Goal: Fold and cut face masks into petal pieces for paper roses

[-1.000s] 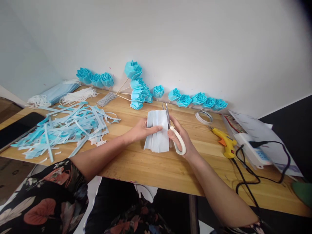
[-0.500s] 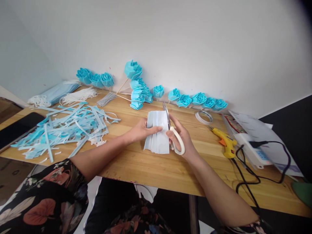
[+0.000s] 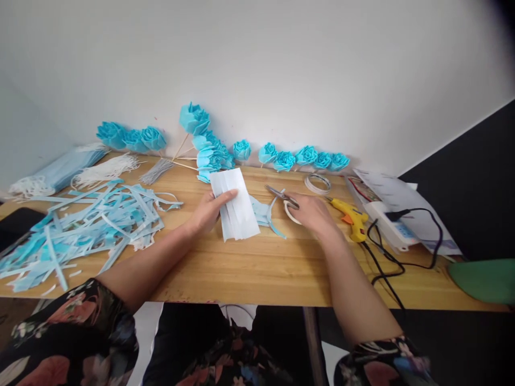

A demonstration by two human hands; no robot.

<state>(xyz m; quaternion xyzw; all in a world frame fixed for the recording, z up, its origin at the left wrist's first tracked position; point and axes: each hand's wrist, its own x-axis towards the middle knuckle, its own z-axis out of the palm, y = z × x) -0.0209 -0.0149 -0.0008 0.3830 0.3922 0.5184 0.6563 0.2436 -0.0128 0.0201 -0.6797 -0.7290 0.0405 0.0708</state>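
My left hand (image 3: 207, 214) grips a pleated, pale face mask piece (image 3: 237, 214), its thumb lying across the front and its fingers behind. At the right, my right hand (image 3: 314, 212) is on a pair of scissors (image 3: 290, 210) with pale handles, held low over the table. The metal blades point left and away from me. Between the hands, a light blue mask piece (image 3: 261, 213) lies on the wood, with a narrow blue strip (image 3: 277, 231) beside it. The pale piece partly covers the blue one.
A heap of blue and white strips (image 3: 108, 225) covers the left of the table (image 3: 225, 279). Blue fabric flowers (image 3: 195, 118) line the wall. Masks (image 3: 72, 163), a tape roll (image 3: 317, 184), a yellow glue gun (image 3: 352, 217) and a power strip (image 3: 396, 228) stand around.
The scissors have come away from the mask piece and moved right and down with my right hand. A blue piece and strip now show on the table. The view has shifted right.
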